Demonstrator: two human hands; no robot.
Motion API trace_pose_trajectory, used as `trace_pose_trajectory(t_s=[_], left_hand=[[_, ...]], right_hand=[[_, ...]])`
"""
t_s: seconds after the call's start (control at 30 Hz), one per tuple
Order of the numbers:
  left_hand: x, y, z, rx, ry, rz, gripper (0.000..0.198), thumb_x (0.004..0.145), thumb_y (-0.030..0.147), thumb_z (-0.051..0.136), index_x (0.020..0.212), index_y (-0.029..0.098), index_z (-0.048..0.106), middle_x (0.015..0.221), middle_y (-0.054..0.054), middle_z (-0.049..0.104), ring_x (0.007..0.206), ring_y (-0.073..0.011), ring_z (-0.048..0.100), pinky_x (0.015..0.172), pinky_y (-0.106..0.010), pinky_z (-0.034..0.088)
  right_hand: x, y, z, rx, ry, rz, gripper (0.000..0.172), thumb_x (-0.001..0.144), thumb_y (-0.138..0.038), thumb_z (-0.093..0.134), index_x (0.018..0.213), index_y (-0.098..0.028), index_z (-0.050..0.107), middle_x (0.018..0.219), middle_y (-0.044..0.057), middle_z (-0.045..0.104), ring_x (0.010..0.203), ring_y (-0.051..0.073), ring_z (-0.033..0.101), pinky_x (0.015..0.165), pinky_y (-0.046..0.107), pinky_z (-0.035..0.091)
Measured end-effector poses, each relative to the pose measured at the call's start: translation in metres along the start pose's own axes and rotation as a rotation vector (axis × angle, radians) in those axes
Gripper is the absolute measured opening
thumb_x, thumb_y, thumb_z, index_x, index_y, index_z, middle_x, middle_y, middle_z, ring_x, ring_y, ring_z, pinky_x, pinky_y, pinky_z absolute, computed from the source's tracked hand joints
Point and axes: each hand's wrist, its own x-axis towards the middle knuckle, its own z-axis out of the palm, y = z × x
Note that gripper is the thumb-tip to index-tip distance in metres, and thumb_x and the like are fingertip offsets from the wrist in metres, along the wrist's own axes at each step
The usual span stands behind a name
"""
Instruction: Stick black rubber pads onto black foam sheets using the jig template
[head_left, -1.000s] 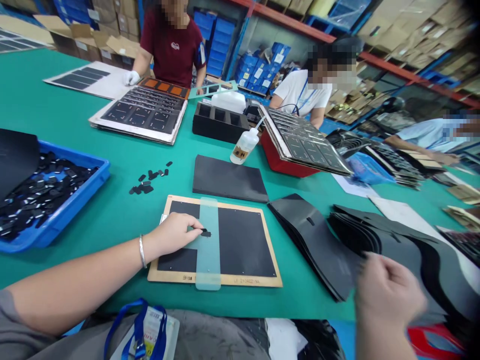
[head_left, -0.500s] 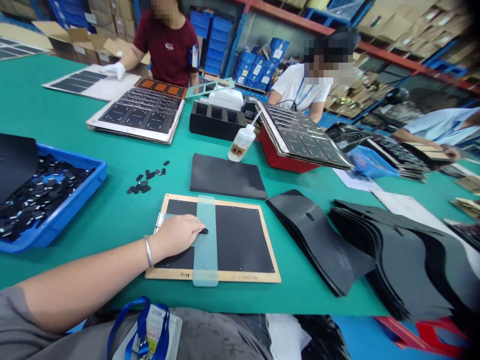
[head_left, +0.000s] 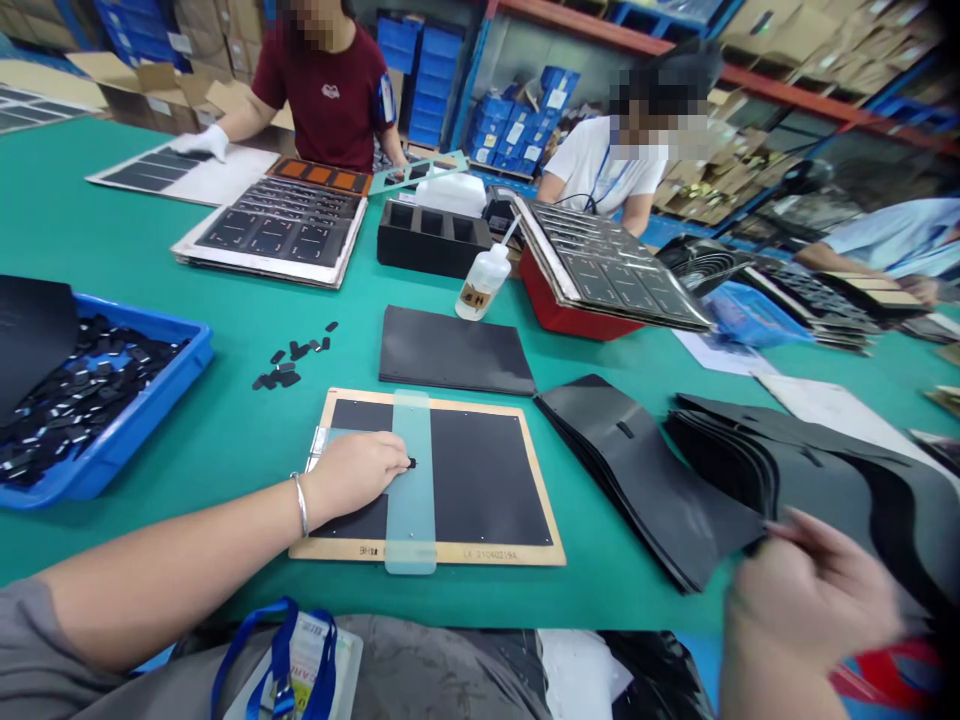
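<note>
My left hand reaches over a wooden-edged board, its fingertips pinching a small black piece. That piece is at the middle of a translucent green strip, which lies across a black sheet on the board. On the right, my right hand, somewhat blurred, has its fingers closed at the corner of the top black sheet of a curved stack. Another wavy stack of black sheets lies just behind that hand.
Loose black pieces lie near a blue tray full of more. A flat black stack, a squeeze bottle, a black compartment box and a red bin stand beyond. Co-workers sit across the table.
My right hand has come into view from the lower right and reached the sheet stack's corner. My left hand stays at the strip, its fingertips slightly further right over the small piece.
</note>
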Motion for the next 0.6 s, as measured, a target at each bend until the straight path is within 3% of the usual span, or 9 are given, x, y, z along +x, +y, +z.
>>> trace_pose_trajectory(t_s=[0.03,0.13,0.23,0.33,0.47,0.6], left_hand=[[0.000,0.000,0.000,0.021,-0.008,-0.005,0.025,0.089,0.024,0.047,0.091,0.026,0.071,0.100,0.004,0.067,0.079,-0.0122,0.063,0.068,-0.023,0.047],[-0.004,-0.001,-0.004,0.114,-0.043,-0.035,0.026,0.089,0.032,0.046,0.095,0.029,0.071,0.095,0.000,0.064,0.067,-0.0113,0.061,0.058,-0.024,0.043],[-0.010,0.000,-0.013,0.179,-0.108,-0.015,0.030,0.089,0.039,0.045,0.111,0.031,0.064,0.086,-0.002,0.063,0.069,-0.0160,0.061,0.055,-0.025,0.041],[-0.016,0.004,-0.021,0.215,-0.187,0.000,0.037,0.087,0.044,0.045,0.118,0.029,0.058,0.082,-0.004,0.065,0.071,-0.0215,0.063,0.052,-0.028,0.041],[-0.020,0.011,-0.027,0.244,-0.236,-0.005,0.041,0.086,0.044,0.047,0.121,0.026,0.055,0.083,-0.007,0.067,0.070,-0.0254,0.064,0.052,-0.031,0.043],[-0.021,0.013,-0.029,0.211,-0.266,-0.028,0.044,0.084,0.046,0.047,0.123,0.025,0.054,0.084,-0.009,0.069,0.072,-0.0270,0.065,0.056,-0.032,0.045]], right_hand=[[-0.009,-0.015,0.009,0.011,-0.070,-0.075,0.032,0.083,-0.022,0.041,0.105,-0.021,0.065,0.088,0.014,0.064,0.080,0.025,0.060,0.068,0.041,0.045],[-0.048,-0.082,0.038,0.117,-0.670,-0.525,0.027,0.083,-0.021,0.044,0.097,-0.021,0.067,0.090,0.008,0.065,0.085,0.021,0.058,0.076,0.037,0.045],[-0.088,-0.148,0.059,0.023,-1.001,-0.730,0.035,0.088,-0.024,0.042,0.119,-0.022,0.057,0.097,0.008,0.061,0.089,0.021,0.053,0.078,0.036,0.040],[-0.110,-0.181,0.069,-0.158,-1.123,-0.818,0.044,0.090,-0.037,0.042,0.132,-0.025,0.045,0.096,0.009,0.056,0.089,0.023,0.048,0.076,0.036,0.035],[-0.114,-0.186,0.072,-0.277,-1.136,-0.905,0.047,0.091,-0.048,0.037,0.132,-0.028,0.044,0.095,0.009,0.054,0.088,0.024,0.045,0.073,0.036,0.030],[-0.113,-0.190,0.079,-0.309,-1.130,-0.969,0.047,0.091,-0.047,0.039,0.129,-0.022,0.049,0.094,0.010,0.057,0.089,0.025,0.044,0.074,0.038,0.029]])
